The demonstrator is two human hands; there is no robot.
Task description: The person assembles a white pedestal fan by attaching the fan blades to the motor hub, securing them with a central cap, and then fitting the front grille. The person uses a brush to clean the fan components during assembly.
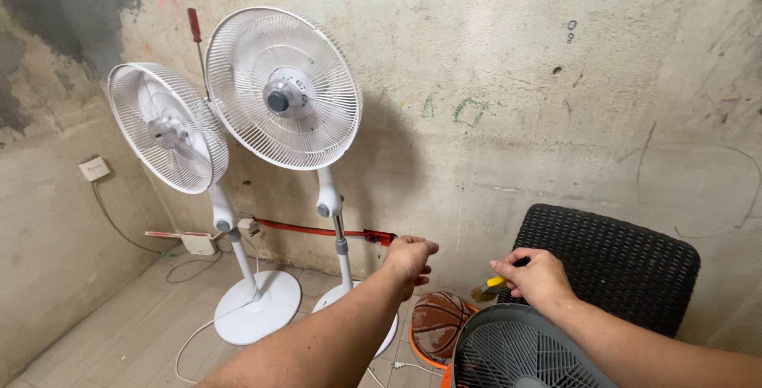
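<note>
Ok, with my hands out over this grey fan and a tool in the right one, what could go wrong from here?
Three things stand out. The right hand holds a yellow-handled tool above the grey fan grille; if dropped, it may hit the grille. The basketball sits by the nearer white fan's base and might roll underfoot. White cables trail across the floor, a possible trip hazard. The left hand looks empty.
</note>
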